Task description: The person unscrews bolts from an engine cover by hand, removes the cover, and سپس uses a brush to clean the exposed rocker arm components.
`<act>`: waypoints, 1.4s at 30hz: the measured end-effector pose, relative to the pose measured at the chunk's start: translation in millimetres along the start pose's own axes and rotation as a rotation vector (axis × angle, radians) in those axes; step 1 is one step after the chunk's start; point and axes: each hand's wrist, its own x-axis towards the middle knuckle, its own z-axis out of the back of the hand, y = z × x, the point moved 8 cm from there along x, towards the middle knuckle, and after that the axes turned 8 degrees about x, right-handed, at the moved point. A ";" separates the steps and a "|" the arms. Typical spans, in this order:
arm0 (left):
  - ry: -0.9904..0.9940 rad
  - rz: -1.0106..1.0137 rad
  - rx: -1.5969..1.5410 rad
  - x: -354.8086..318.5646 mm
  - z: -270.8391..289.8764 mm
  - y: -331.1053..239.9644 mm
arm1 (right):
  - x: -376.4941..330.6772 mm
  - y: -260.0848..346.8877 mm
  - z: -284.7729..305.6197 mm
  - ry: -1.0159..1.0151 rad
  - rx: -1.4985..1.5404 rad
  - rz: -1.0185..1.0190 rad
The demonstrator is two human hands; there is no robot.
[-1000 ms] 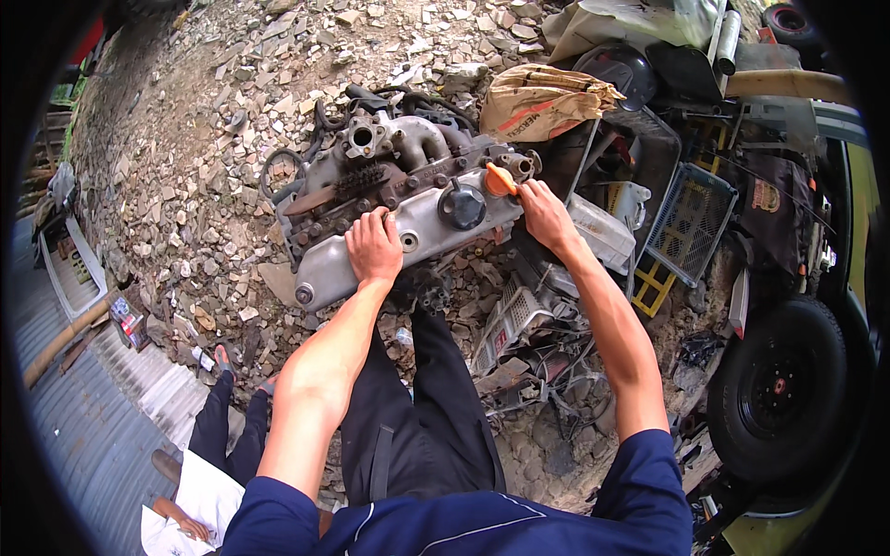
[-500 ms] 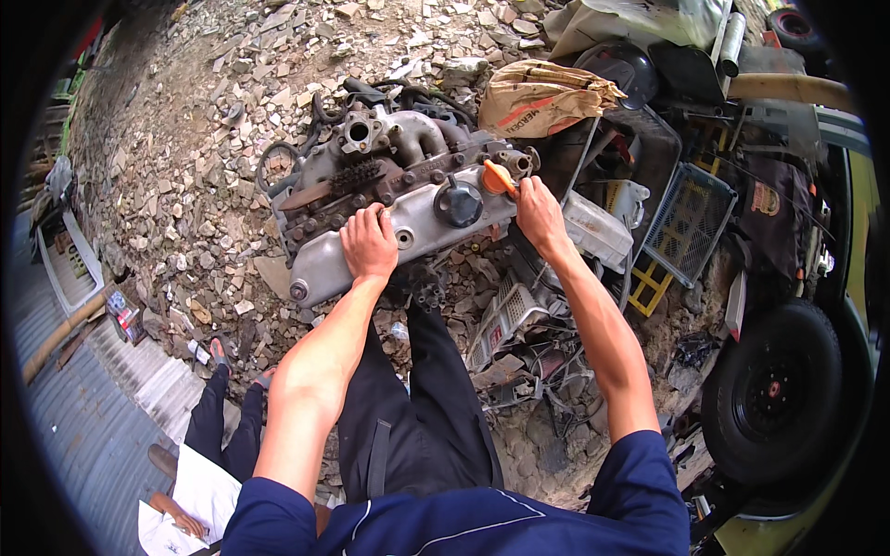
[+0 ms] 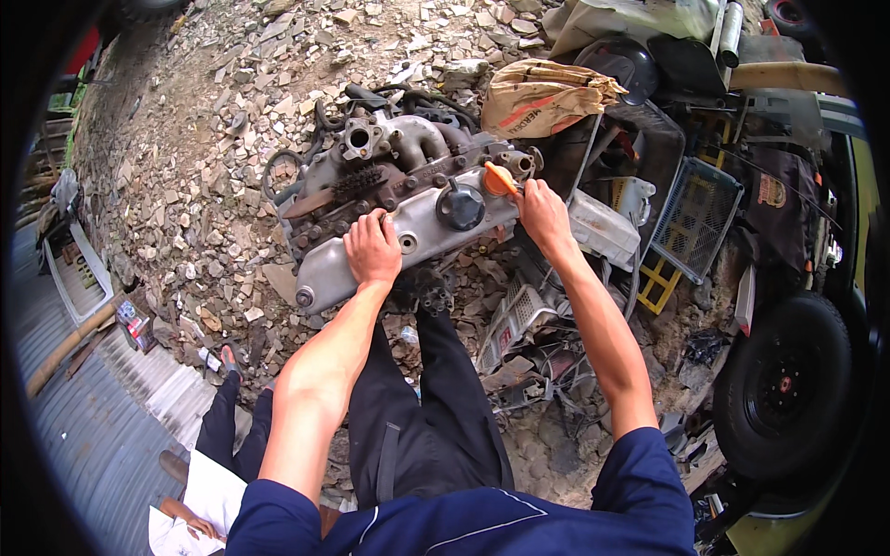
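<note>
A silver valve cover (image 3: 357,278) with a black round cap (image 3: 460,206) lies along the near side of a greasy engine (image 3: 408,167). My left hand (image 3: 374,250) presses on its left half, fingers curled over the far edge. At the cover's right end, my right hand (image 3: 545,221) is closed around the narrow end of a flat orange plastic piece (image 3: 498,180), which looks like a scraper. The piece's wide part leans over the engine's far right. A dark wire brush (image 3: 360,182) rests on the engine behind my left hand.
Broken stones surround the engine. A brown paper sack (image 3: 547,97), plastic crates (image 3: 697,221) and metal scrap crowd the right. A wheel (image 3: 783,385) stands at the far right. Another person in a white shirt (image 3: 209,496) is at the lower left, by corrugated sheets (image 3: 111,445).
The view has shifted slightly, so the scene sits a little to the right. Both hands keep nearly the same places on the engine.
</note>
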 end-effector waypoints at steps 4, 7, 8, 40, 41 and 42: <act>-0.003 -0.013 0.006 0.8 1.1 -2.2 | -1.4 -1.7 -4.5 -0.100 0.049 0.131; -0.003 -0.018 0.019 0.8 1.3 -0.9 | -2.5 4.6 -3.3 -0.109 0.038 0.204; -0.002 -0.019 0.021 0.9 1.0 -1.7 | -2.6 2.8 -3.9 -0.086 0.065 0.213; 0.010 0.007 0.014 1.5 1.1 -2.6 | -1.0 -3.2 -1.1 -0.080 0.129 0.155; 0.001 0.000 0.013 1.4 1.1 -2.8 | -1.4 -1.1 0.1 -0.078 0.140 0.210; -0.007 -0.007 0.012 1.2 1.0 -3.3 | -2.5 1.0 1.3 -0.076 0.149 0.265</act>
